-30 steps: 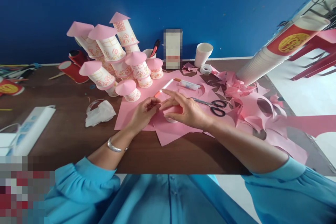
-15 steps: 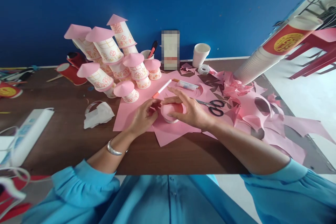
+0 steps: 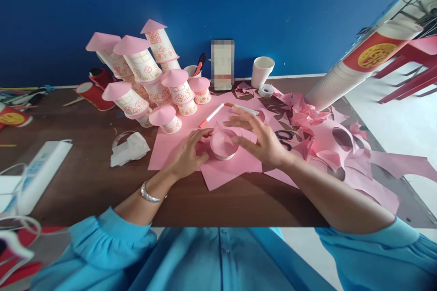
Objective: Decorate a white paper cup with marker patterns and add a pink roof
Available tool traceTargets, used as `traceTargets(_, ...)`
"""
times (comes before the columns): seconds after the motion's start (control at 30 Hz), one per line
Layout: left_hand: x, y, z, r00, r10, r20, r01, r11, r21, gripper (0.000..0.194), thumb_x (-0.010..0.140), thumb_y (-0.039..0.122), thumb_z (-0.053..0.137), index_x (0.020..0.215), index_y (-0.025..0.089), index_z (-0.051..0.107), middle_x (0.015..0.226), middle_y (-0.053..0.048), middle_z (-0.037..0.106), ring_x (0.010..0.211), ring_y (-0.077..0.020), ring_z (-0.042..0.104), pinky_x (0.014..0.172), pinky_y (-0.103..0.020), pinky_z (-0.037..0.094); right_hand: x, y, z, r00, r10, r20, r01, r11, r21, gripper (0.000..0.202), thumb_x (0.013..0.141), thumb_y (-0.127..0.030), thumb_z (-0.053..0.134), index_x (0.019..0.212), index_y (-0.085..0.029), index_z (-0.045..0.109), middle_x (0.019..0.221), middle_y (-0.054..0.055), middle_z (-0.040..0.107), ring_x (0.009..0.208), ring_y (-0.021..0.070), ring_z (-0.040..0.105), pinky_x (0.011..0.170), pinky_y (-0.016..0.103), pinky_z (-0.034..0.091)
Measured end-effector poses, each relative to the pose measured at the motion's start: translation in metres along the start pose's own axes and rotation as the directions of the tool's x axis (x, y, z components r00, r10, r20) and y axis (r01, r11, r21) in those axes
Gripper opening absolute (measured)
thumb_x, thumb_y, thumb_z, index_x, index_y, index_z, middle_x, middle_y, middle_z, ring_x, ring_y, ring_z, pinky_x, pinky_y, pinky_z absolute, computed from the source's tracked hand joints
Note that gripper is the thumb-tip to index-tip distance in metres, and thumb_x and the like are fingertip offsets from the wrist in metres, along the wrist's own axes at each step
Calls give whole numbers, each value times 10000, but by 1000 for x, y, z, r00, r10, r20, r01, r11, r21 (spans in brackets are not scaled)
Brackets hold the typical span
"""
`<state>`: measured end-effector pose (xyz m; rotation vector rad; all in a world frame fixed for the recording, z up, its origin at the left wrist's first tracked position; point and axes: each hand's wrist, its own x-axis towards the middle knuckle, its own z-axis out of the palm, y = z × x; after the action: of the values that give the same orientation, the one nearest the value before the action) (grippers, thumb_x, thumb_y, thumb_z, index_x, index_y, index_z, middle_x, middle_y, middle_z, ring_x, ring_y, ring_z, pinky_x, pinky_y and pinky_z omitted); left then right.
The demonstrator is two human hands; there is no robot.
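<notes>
A short white cup piece topped with a pink paper disc (image 3: pixel 223 142) stands on the pink paper sheet (image 3: pixel 221 177) between my hands. On its left side, my left hand (image 3: pixel 191 153) is open, thumb and fingers curved apart beside the rim. My right hand (image 3: pixel 261 138) is open at the right, its fingers spread and the thumb near the disc's edge. Whether either hand touches it I cannot tell. Just behind lie a red-tipped white marker (image 3: pixel 211 115) and a second marker (image 3: pixel 251 110). Scissors (image 3: pixel 284 138) lie partly hidden behind my right hand.
Several decorated paper-cup towers (image 3: pixel 143 66) with pink cone roofs stand at the back left. A phone (image 3: pixel 223 66) leans on the blue wall. Beside it are a white cup (image 3: pixel 262 72) and a tape roll (image 3: pixel 265 90). Pink scraps (image 3: pixel 327 138) and a leaning cup stack (image 3: pixel 341 84) fill the right.
My right hand has lifted off the pink-topped piece and moved right, uncovering the disc. My left hand's fingers have opened beside it. The scissors are now more hidden.
</notes>
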<state>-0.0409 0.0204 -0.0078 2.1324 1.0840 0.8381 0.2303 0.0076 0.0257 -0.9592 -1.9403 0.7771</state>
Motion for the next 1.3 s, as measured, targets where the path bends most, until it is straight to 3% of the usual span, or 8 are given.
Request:
traceTargets(0.17, 0, 8, 1, 988, 137, 78, -144, 984, 103, 591, 832, 193, 797, 1397, 221, 623, 1342, -154, 756, 1252, -349, 719, 1076, -540, 603, -7, 26, -5, 979, 44, -197, -61, 995, -80, 500, 1099, -350, 554, 1585, -271, 469, 1220, 91, 838, 1238, 277, 783, 1082, 568, 623)
traceTargets(0.37, 5, 11, 15, 986, 159, 44, -164, 975, 150, 634, 852, 516, 882, 1359, 221, 640, 1271, -157, 785, 1217, -381, 742, 1048, -582, 606, -16, 38, 8, 990, 54, -128, -79, 977, -198, 452, 1099, -359, 535, 1544, -283, 510, 1277, 98, 817, 1236, 286, 773, 1069, 546, 633)
traceTargets(0.5, 9, 12, 22, 989, 146, 7, -145, 978, 148, 519, 863, 562, 863, 1200, 203, 701, 1161, -152, 813, 1096, -357, 779, 972, -545, 632, -17, 36, 14, 991, 19, -133, -52, 967, -249, 442, 1082, -276, 510, 1523, -303, 540, 1263, 74, 814, 1240, 299, 769, 1062, 567, 644)
traceTargets(0.63, 7, 13, 20, 990, 94, -102, -76, 983, 170, 627, 873, 635, 830, 1284, 189, 670, 1211, -165, 802, 1139, -352, 771, 974, -527, 638, -17, 38, 15, 987, 2, -158, -42, 967, -252, 400, 1058, -253, 551, 1455, -287, 590, 1250, 83, 815, 1240, 305, 767, 1043, 567, 654)
traceTargets(0.77, 5, 10, 15, 970, 25, -244, 8, 991, 134, 678, 862, 653, 831, 1317, 185, 644, 1209, -157, 791, 1138, -334, 773, 941, -481, 657, -18, 35, 19, 991, 5, -137, -41, 964, -262, 421, 999, -260, 657, 1418, -280, 622, 1382, 106, 766, 1295, 319, 738, 1074, 568, 639)
traceTargets(0.93, 8, 2, 12, 931, 35, -362, 13, 991, 130, 552, 924, 616, 775, 1258, 191, 669, 1187, -114, 761, 1132, -310, 760, 960, -470, 646, -10, 26, 32, 999, 21, -48, -34, 958, -283, 560, 961, -278, 733, 1496, -259, 568, 1469, 145, 703, 1394, 351, 668, 1141, 618, 589)
traceTargets(1.13, 10, -7, 4, 899, 34, -436, 44, 985, 168, 509, 875, 542, 843, 1199, 182, 685, 1052, -83, 714, 878, -216, 695, 787, -391, 620, 20, 25, 48, 998, -58, -11, 53, 959, -280, 626, 942, -269, 786, 1517, -240, 538, 1474, 159, 690, 1390, 363, 657, 1177, 632, 549)
traceTargets(1.3, 11, -10, -5, 902, 25, -432, 74, 975, 211, 456, 857, 537, 848, 1105, 193, 680, 979, -60, 710, 799, -197, 652, 696, -344, 586, 41, 32, 63, 996, -83, -41, 69, 961, -268, 588, 971, -430, 797, 1461, -202, 568, 1400, 183, 725, 1329, 367, 694, 1094, 568, 606)
